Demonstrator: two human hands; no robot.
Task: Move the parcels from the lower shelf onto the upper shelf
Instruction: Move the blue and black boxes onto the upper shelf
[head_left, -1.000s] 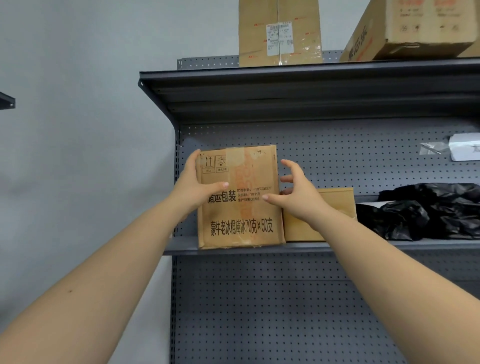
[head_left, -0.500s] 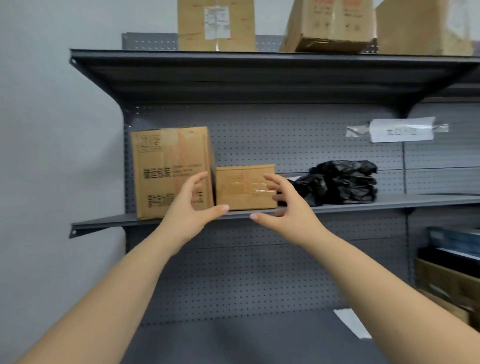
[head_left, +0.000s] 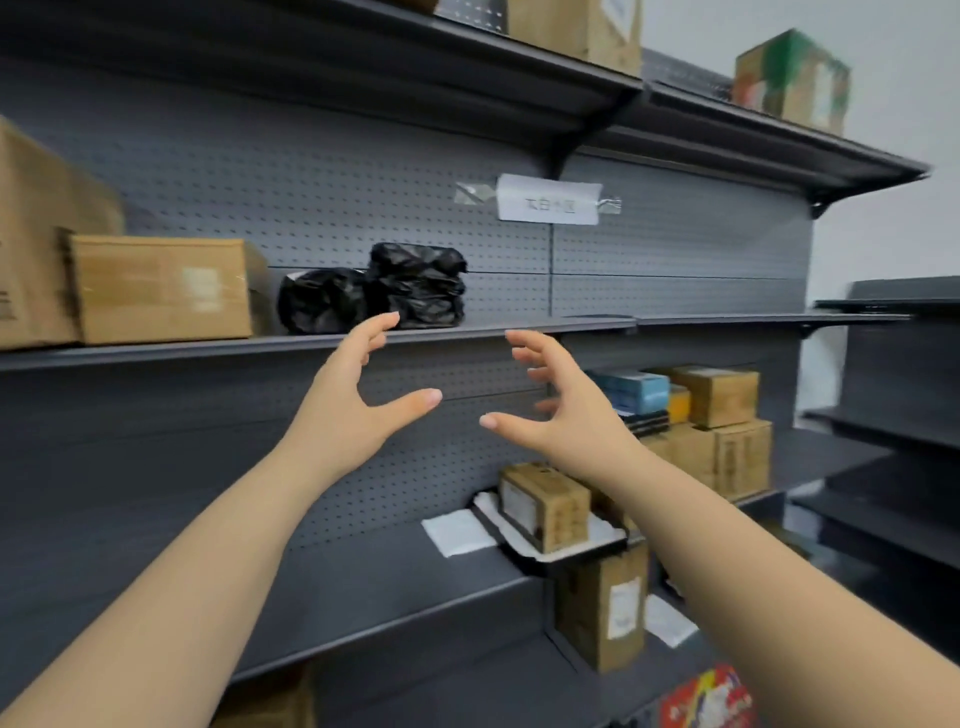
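Note:
My left hand (head_left: 358, 400) and my right hand (head_left: 558, 410) hover open and empty in front of the grey shelving, fingers spread, palms facing each other. On the upper shelf (head_left: 519, 328) stand a tall cardboard box (head_left: 31, 249) at the far left, a smaller cardboard box (head_left: 161, 288) beside it, and black plastic-wrapped parcels (head_left: 384, 288). On the lower shelf (head_left: 374, 577), to the right and below my hands, sit a small brown box (head_left: 543, 506) on a white sheet, stacked cardboard boxes (head_left: 727, 441) and a blue box (head_left: 636, 389). My right forearm hides part of that group.
The top shelf (head_left: 727, 111) carries more cardboard boxes, one with green print (head_left: 792, 78). A white paper label (head_left: 548, 200) is taped to the pegboard back. A tall box (head_left: 605, 608) stands lower down, a red packet (head_left: 709, 699) at the bottom edge. Another dark shelving unit (head_left: 893, 415) stands at right.
Both hands have let go of the tall box, which stays on the upper shelf, and drawn back. The view has swung right and down, bringing the lower shelf's parcels into sight.

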